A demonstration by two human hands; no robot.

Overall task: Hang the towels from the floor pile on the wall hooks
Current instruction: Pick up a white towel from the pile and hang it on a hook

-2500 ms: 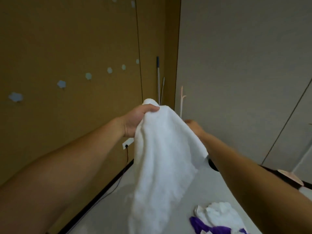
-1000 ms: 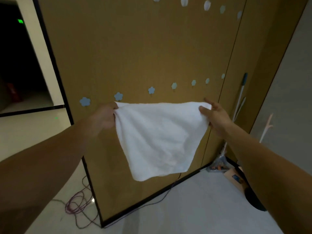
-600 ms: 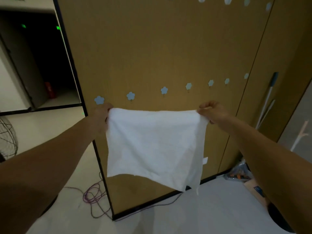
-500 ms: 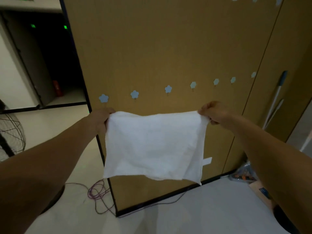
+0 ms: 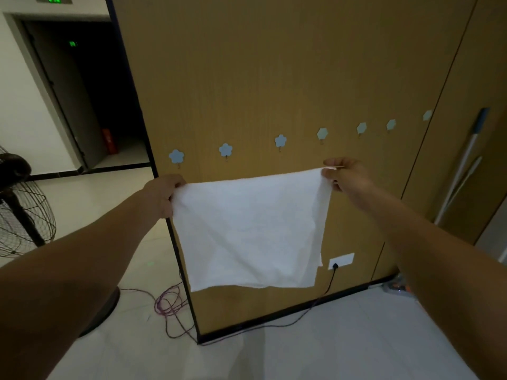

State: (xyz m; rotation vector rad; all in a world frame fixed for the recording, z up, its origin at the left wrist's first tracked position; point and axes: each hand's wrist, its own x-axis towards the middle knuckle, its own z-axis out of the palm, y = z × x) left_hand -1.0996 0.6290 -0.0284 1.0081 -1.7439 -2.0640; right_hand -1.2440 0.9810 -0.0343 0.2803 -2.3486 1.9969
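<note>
**Towel spread below the hook row**

Left hand (image 5: 162,194) and right hand (image 5: 344,174) each pinch a top corner of the white towel (image 5: 249,229), stretched flat before the wooden wall. Beyond, flower hooks (image 5: 280,141) sit higher; a flat edge may slide off.

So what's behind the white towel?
The brown wall panel, with flower hooks above the white towel and a socket beside its lower right corner. The stretch directly behind is covered.

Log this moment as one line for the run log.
left hand: grips towel corner | right hand: pinches other corner | towel: spread, below hooks | hooks: bare
</note>
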